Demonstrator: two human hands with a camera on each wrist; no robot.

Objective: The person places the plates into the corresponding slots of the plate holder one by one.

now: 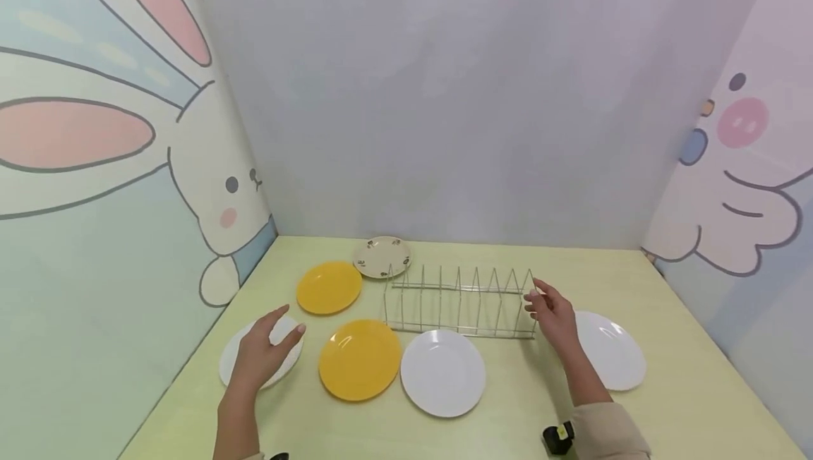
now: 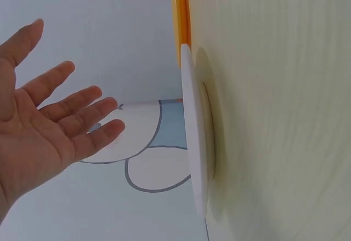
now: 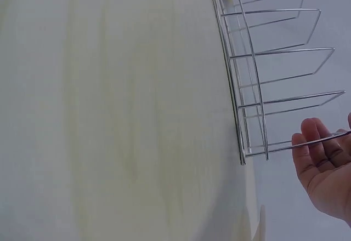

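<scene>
A silver wire dish rack point(image 1: 466, 291) stands on the table with no plates in its slots. At its right end my right hand point(image 1: 554, 315) holds the end wire; in the right wrist view the fingers point(image 3: 315, 148) bend round that wire, and the thumb is mostly out of frame. My left hand point(image 1: 259, 354) hovers over a white plate point(image 1: 287, 362) at the left, fingers spread and holding nothing. Seen from the left wrist, this hand is clearly apart from the white plate point(image 2: 192, 120).
Two yellow plates point(image 1: 329, 288) lie left of the rack, one nearer the front. A white plate point(image 1: 443, 373) lies before the rack, another white plate point(image 1: 615, 353) to its right. Behind sits a cream patterned plate point(image 1: 382, 252). Walls point(image 1: 444, 107) enclose the table's back and sides.
</scene>
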